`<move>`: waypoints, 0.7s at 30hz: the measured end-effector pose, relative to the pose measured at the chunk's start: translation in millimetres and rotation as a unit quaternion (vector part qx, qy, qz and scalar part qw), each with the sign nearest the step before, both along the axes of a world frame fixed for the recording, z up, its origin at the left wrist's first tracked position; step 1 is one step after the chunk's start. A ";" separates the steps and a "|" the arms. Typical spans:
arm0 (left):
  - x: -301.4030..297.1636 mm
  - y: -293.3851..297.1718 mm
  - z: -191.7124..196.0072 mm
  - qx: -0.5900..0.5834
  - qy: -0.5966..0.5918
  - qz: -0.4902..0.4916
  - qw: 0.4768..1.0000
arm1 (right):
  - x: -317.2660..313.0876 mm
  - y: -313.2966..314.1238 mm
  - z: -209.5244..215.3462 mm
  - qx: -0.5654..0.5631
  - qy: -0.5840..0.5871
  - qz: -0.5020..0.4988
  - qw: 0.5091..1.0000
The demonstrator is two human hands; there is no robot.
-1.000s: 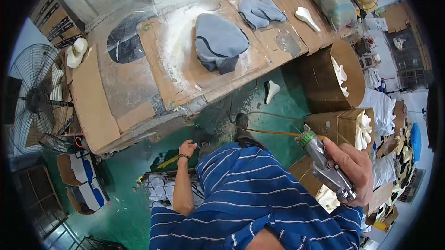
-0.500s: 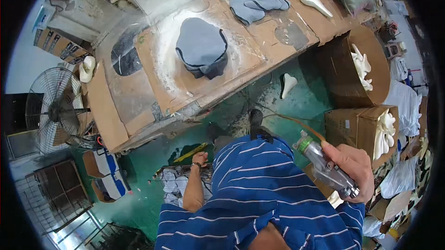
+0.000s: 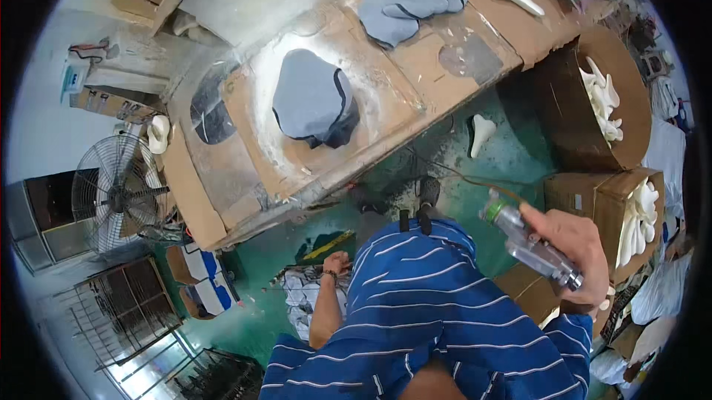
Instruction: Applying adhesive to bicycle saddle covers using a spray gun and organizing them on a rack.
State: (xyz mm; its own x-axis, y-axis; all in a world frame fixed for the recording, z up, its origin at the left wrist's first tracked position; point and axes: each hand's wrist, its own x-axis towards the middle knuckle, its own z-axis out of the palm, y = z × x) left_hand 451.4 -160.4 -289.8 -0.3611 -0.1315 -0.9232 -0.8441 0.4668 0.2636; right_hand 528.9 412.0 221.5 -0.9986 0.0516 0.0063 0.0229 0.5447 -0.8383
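View's swung since the last frame, so the bench (image 3: 245, 177) sits higher and more tilted now, and the grey pad (image 3: 311, 100) on its powdery middle has slid up with it. My left hand (image 3: 337, 263) hangs low by the floor rags; can't tell if it's closed. My right hand (image 3: 575, 248) is wrapped round the spray tool (image 3: 530, 240), held off the bench's right end. I'd guess it's light, hard and a bit slick, so hold the barrel mid-body.
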 end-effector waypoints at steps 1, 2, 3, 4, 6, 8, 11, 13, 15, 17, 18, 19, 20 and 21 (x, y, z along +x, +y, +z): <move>-6.6 1.0 0.6 -0.031 -0.023 0.005 0.999 | -3.3 4.3 -1.2 0.004 -0.001 0.006 1.000; -13.8 -0.5 3.2 -0.022 -0.016 0.012 1.000 | -7.1 6.7 -2.7 0.005 0.000 0.004 1.000; -20.8 -0.5 5.1 0.002 -0.001 0.006 1.000 | -11.7 8.1 -4.1 0.005 -0.001 0.003 1.000; -28.7 1.5 5.6 0.005 0.017 0.013 1.000 | -17.4 8.6 -6.0 -0.007 0.007 -0.024 1.000; -43.6 6.7 6.3 -0.022 0.045 0.014 0.999 | -30.9 7.1 -9.3 0.003 0.012 -0.038 0.999; -56.1 12.8 6.2 0.006 0.075 0.028 0.997 | -46.9 3.6 -10.6 0.020 0.025 -0.046 0.998; -68.3 18.5 6.3 0.015 0.082 0.044 0.996 | -72.1 -2.6 -6.0 0.043 0.031 -0.044 0.998; -69.2 19.9 5.4 0.020 0.085 0.036 0.996 | -87.7 -11.6 -2.3 0.050 0.063 -0.036 0.996; -63.2 19.6 3.0 0.031 0.091 0.041 0.995 | -98.8 -19.1 6.0 0.042 0.057 -0.060 0.996; -54.4 17.6 -1.4 0.003 0.053 0.044 0.998 | -108.3 -24.4 14.6 0.050 0.055 -0.015 0.997; -48.6 15.9 -4.2 0.025 0.062 0.053 0.996 | -112.3 -27.7 17.7 0.027 0.046 0.058 0.997; -42.5 13.8 -7.1 0.015 0.046 0.056 0.997 | -117.0 -29.7 20.7 -0.005 0.043 0.124 0.991; -35.5 10.8 -9.8 0.004 0.030 0.056 0.998 | -122.2 -33.8 20.6 0.010 0.028 0.157 0.987; -28.6 7.3 -12.4 -0.021 0.001 0.055 0.998 | -128.0 -37.2 19.9 0.014 0.022 0.157 0.987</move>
